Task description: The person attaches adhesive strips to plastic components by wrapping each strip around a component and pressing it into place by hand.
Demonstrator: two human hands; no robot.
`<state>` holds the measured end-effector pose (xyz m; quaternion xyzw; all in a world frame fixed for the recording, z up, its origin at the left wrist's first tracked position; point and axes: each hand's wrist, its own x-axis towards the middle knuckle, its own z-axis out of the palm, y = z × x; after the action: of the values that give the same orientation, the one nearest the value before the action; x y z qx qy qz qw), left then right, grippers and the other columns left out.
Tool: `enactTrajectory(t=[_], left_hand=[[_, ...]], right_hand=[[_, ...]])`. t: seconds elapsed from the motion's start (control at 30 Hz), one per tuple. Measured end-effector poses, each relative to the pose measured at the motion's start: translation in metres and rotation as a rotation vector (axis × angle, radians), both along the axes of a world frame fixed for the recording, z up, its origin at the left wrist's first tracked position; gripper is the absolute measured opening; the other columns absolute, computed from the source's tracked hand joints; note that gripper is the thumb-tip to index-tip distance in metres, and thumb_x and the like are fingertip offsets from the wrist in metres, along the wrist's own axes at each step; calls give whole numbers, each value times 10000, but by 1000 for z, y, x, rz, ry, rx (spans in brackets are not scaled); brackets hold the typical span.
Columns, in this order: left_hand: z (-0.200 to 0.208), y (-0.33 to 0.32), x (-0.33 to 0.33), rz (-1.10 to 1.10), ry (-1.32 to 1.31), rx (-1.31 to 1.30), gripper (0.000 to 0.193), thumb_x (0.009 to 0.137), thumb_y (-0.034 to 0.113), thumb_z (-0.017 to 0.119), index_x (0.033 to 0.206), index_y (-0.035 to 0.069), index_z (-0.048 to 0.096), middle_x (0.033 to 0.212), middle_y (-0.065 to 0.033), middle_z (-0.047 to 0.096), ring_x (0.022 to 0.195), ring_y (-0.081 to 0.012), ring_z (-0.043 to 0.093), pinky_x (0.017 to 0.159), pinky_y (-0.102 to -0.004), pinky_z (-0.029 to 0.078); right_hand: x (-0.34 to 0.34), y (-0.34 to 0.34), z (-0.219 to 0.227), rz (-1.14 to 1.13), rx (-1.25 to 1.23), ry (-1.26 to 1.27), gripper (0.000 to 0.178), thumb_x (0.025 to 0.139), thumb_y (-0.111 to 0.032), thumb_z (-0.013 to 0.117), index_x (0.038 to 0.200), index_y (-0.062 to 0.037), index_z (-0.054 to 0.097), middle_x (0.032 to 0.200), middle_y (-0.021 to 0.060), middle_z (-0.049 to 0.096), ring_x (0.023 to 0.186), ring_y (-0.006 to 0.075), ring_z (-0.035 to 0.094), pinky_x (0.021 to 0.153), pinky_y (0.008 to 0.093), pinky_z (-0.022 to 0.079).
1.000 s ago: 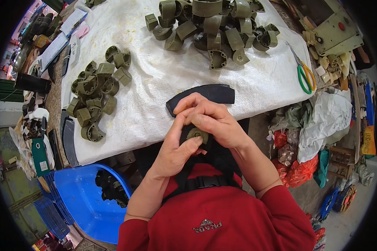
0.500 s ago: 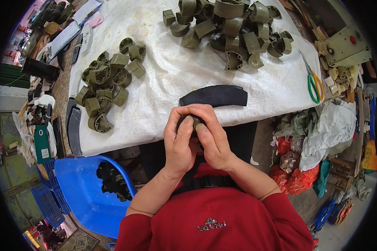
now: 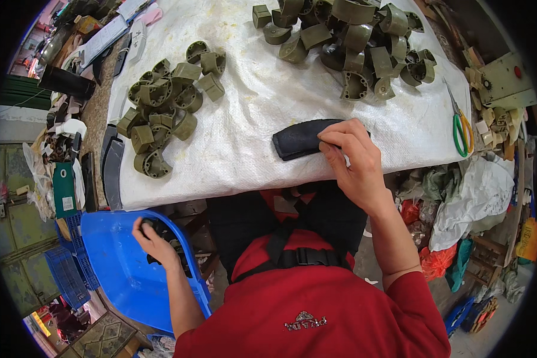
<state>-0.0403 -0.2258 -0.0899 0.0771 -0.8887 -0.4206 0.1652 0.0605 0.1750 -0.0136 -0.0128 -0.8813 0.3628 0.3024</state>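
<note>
My left hand [image 3: 155, 243] is down inside the blue basin [image 3: 110, 274], over dark pieces [image 3: 176, 235] piled at its right side. Its fingers are curled in beside something dark that I cannot make out. My right hand [image 3: 358, 158] is above the right end of a curved black pad [image 3: 301, 140] on the white-covered table. Thumb and index finger come close together there; whether anything lies between them is too small to see. Beyond the pad, olive-green curved plastic parts form a left pile [image 3: 161, 104] and a larger far pile [image 3: 355, 45].
Scissors [image 3: 459, 128] with green and yellow handles lie at the table's right edge. More black curved pieces [image 3: 112, 170] rest along the left edge. Bags and bundles [image 3: 468, 197] crowd the right side. Blue crates [image 3: 71, 292] stand left of the basin.
Both hands were together at the table's front edge around a dark rounded piece. They have parted: the left went down into the basin, the right moved over the black pad.
</note>
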Motion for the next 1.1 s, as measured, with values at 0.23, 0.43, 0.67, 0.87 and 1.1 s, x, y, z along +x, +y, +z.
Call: enactTrajectory(t=[0.23,0.43,0.67,0.87,1.1], left_hand=[[-40,-54,31,-126,-203,-398,287,845,155,541,1120,116,613,1077,-158,528,1031,-307,472,881,-400,384],[-53,-83,48,-136,-311,-710,382,916,299,442,1266,159,506,1221,-166,466,1133,-335,404,947,-446,327],[-46,-84,48,-53,-360,-568,406,958,308,351,1273,84,476,1213,-170,475,1143,-331,395,963,-429,304],[27,24,-2,-151,247,-336,266,866,55,476,1116,-9,538,1104,-144,528,1059,-271,464,920,-354,348],[73,174,-12,-828,425,-36,256,709,-32,562,953,33,605,995,-126,531,938,-287,507,846,-364,391]], right_hand=[[-8,-2,1,44,79,-36,197,704,37,642,876,-13,558,859,103,549,795,293,521,696,369,439],[-13,3,1,42,110,-92,188,713,19,636,882,-10,560,872,102,547,822,289,516,718,366,440],[-17,10,5,92,222,-211,214,708,-9,644,906,-11,562,897,106,545,842,283,533,712,356,452],[-26,4,-3,78,404,-315,142,715,-15,624,819,-7,527,886,103,505,848,286,494,739,353,424],[-25,9,-12,62,69,-233,117,731,33,579,790,2,484,870,124,498,830,317,473,733,370,395]])
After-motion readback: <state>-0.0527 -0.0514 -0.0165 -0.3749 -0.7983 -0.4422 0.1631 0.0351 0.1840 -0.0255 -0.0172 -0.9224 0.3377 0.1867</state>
